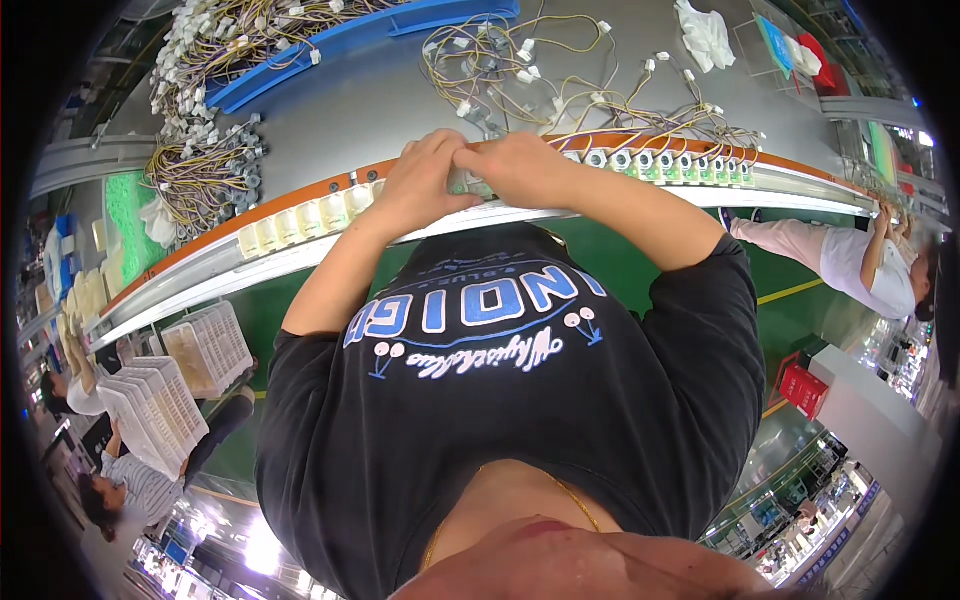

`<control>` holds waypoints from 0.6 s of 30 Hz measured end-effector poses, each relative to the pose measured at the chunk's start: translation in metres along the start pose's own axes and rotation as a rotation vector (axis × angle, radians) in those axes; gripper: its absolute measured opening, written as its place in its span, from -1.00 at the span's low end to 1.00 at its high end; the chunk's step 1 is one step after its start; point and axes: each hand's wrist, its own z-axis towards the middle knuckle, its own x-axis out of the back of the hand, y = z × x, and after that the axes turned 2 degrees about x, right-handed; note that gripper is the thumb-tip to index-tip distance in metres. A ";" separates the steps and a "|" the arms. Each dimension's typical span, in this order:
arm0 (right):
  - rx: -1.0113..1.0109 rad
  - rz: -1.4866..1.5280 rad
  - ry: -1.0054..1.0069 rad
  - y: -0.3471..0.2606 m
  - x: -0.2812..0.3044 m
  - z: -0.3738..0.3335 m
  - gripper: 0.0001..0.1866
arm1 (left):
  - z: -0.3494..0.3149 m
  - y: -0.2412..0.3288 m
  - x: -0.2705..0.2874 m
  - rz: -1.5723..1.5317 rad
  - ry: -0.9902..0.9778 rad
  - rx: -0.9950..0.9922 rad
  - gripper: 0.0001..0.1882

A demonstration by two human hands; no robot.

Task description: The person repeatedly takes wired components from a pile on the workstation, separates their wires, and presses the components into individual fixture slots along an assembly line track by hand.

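Observation:
My left hand (428, 183) and my right hand (522, 170) meet at the bench's front edge, fingers closed and thumbs close together. Between them a small pale plastic housing (468, 184) shows in part, with the left thumb and fingers around it. The right fingertips press in from its other side; what they pinch is hidden. Left of my hands runs a row of cream plastic housings (308, 218) in the rail. To the right stands a row of white and green housings (668, 166) with round dark-centred parts and wires attached.
Loose wire harnesses (525, 72) with white connectors lie beyond my hands. A large harness pile (215, 160) sits at left by a blue tray edge (350, 40). A crumpled white glove (704, 36) lies far right. Other people work at both sides, one beside white crates (160, 405).

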 end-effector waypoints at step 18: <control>0.097 0.013 0.325 -0.001 -0.009 -0.003 -0.79 | -0.003 -0.002 -0.002 0.019 0.034 0.021 -0.47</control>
